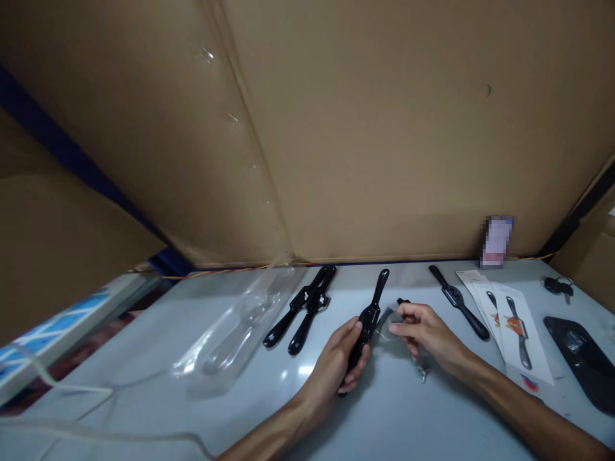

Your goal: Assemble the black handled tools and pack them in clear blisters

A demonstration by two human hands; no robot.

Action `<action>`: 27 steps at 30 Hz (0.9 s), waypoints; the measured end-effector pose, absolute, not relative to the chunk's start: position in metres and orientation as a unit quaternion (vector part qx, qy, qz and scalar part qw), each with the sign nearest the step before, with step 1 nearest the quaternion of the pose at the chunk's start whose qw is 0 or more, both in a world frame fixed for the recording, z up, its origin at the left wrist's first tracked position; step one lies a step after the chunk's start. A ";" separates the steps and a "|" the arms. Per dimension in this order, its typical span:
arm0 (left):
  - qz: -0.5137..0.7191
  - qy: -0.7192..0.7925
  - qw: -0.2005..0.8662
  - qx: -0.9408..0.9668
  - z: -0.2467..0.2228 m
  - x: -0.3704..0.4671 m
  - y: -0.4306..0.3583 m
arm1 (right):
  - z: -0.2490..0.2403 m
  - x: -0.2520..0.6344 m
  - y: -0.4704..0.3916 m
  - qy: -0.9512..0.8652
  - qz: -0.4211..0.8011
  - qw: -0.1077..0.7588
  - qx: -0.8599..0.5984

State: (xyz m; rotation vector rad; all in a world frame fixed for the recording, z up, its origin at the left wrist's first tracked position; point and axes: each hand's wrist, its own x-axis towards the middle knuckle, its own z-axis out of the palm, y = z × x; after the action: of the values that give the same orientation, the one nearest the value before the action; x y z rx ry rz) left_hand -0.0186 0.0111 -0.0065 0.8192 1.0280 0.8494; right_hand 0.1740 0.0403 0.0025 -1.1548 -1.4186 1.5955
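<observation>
Clasped in left hand (342, 353), fingers wrapped: black tool (369, 319). Pinched in right hand (427, 330), fingertips nearly closed: thin piece (385, 325), blurred. Keep tool steady; handle piece lightly.

Honestly, nothing's legible in your view, dude; the print on your cards (527, 333), lower right, is too small.

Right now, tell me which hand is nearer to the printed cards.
Right. The right hand is a little left of the cards; the left hand is farther left, gripping a black tool.
</observation>
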 end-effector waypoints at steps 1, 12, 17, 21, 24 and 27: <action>0.384 0.463 0.707 0.373 -0.007 -0.018 0.011 | 0.002 0.173 0.040 -0.546 0.619 0.350 -0.443; 0.350 0.455 0.677 0.461 -0.006 -0.014 0.007 | -0.004 0.164 0.037 -0.504 0.671 0.339 -0.426; 0.350 0.446 0.661 0.492 -0.008 -0.013 0.008 | -0.001 0.163 0.033 -0.488 0.678 0.358 -0.418; 0.351 0.447 0.658 0.494 -0.007 -0.013 0.009 | 0.002 0.163 0.032 -0.491 0.666 0.367 -0.425; 0.345 0.439 0.661 0.502 -0.004 -0.012 0.008 | 0.003 0.162 0.033 -0.505 0.649 0.372 -0.432; 0.350 0.443 0.665 0.489 -0.002 -0.012 0.007 | 0.001 0.162 0.034 -0.527 0.622 0.374 -0.443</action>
State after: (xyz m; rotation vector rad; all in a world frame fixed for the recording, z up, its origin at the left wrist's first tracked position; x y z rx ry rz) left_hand -0.0122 0.0067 -0.0020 1.1039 1.0008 0.7896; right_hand 0.1624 0.0342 0.0011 -1.1340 -1.3497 1.5920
